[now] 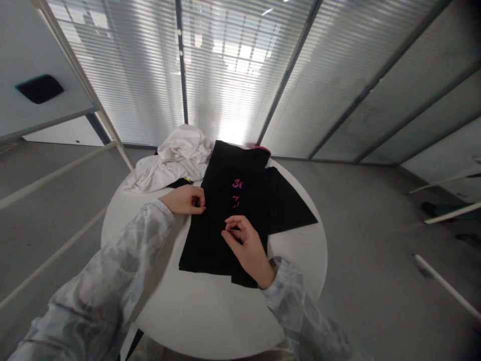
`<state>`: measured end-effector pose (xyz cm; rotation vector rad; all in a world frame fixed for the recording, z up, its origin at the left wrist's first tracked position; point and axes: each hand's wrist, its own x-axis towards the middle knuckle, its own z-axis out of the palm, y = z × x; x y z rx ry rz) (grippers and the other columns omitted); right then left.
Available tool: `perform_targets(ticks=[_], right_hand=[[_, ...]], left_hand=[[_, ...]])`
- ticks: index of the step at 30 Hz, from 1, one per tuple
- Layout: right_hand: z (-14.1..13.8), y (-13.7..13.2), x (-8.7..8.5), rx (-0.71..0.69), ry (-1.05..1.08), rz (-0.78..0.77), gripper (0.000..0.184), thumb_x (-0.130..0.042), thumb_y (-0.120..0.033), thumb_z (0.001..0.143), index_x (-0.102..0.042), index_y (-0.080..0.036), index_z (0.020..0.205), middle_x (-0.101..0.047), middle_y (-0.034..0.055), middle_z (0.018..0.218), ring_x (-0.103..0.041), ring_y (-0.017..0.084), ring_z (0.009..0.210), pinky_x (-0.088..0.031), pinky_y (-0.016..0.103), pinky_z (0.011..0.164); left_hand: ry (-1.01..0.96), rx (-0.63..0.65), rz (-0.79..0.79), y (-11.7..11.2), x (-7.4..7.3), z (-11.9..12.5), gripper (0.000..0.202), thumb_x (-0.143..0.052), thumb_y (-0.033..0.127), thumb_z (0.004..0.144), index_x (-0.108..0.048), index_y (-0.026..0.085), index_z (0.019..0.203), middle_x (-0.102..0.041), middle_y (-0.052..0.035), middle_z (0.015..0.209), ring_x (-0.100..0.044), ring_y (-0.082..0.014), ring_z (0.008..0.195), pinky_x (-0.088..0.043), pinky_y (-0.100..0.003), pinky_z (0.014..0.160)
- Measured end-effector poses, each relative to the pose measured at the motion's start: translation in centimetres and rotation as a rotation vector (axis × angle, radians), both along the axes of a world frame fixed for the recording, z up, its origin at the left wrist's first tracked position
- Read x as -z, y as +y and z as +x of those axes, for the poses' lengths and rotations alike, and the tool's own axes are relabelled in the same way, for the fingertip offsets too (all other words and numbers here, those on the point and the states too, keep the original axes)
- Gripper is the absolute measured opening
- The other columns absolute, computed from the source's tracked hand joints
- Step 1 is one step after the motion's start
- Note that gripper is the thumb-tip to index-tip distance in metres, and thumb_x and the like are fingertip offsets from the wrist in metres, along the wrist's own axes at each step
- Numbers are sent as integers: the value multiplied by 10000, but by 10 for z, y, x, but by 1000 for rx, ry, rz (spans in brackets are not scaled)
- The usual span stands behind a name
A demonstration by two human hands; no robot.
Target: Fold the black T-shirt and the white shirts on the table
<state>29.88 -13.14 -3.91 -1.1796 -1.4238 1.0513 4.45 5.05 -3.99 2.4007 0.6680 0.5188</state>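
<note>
A black T-shirt (216, 220) with pink lettering lies partly folded on a round white table (180, 311). One sleeve (287, 200) spreads out flat to the right, and a pink edge shows by the collar. At the shirt's left edge, my left hand (184, 199) is curled, thumb and fingertips brought together on the cloth. Over the lower middle of the shirt is my right hand (250, 248), its fingers bent and its thumb apart from them, with nothing visible between.
A crumpled white cloth (176, 158) sits at the table's back left, with a black and yellow piece (184, 182) under it. Behind stands a glass partition with blinds (233, 75). A whiteboard on a pale frame (41, 45) is at the left.
</note>
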Motion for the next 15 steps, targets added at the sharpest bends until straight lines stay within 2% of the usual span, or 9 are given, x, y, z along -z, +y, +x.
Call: perform_targets(ticks=[2,4,5,7,9,10,12,15], right_hand=[[-3,1,3,18,93,-17,248,-777,-319,962,-643,-255,1160,-632,-1,1027,-655,146,871,-564,278,795],[-4,1,4,10,150,-45,268,-800,-304,944,-636,-260,1152,-618,-8,1021,-636,137,839,-551,274,770],[-5,0,5,-1,168,-58,280,-807,-295,938,-634,-263,1155,-615,-10,1030,-633,132,825,-546,275,765],[-7,-2,6,-30,184,-64,293,-817,-275,928,-638,-266,1160,-618,-6,1061,-643,134,849,-544,283,793],[-8,-5,6,-67,195,-67,286,-818,-259,928,-643,-268,1154,-620,-4,1071,-648,140,889,-537,287,822],[-9,-6,7,-90,207,-77,281,-816,-256,930,-641,-271,1150,-620,-5,1068,-645,141,892,-532,287,821],[-10,-9,7,-125,232,-93,274,-815,-260,932,-638,-276,1140,-618,-2,1067,-631,147,905,-520,284,798],[-11,-11,8,-137,240,-95,274,-830,-267,917,-658,-281,1130,-598,6,1058,-596,167,947,-492,272,745]], left_hand=[[-51,-19,18,-5,-4,3,183,-753,326,921,-714,179,819,-683,-33,864,-609,-133,722,-500,-265,727],[-149,-32,60,-11,-7,9,102,-725,279,933,-737,178,939,-722,-78,1025,-639,-154,803,-535,-288,773],[-202,-22,77,-14,-8,13,144,-706,250,939,-752,181,1055,-729,-113,1160,-665,-174,881,-554,-301,794],[-274,46,79,-18,-7,21,378,-658,195,954,-720,206,1327,-669,-166,1427,-695,-231,1105,-593,-336,860],[-274,157,53,-21,-3,29,527,-618,152,967,-653,235,1486,-622,-176,1539,-661,-277,1313,-605,-399,993],[-252,207,45,-22,0,32,546,-604,134,970,-649,244,1502,-633,-170,1536,-646,-287,1365,-587,-433,1069],[-205,263,49,-23,6,37,509,-594,110,965,-698,245,1444,-682,-153,1466,-666,-284,1356,-542,-467,1163],[-166,241,79,-23,11,40,384,-592,94,946,-775,225,1257,-725,-135,1338,-716,-267,1239,-560,-440,1127]])
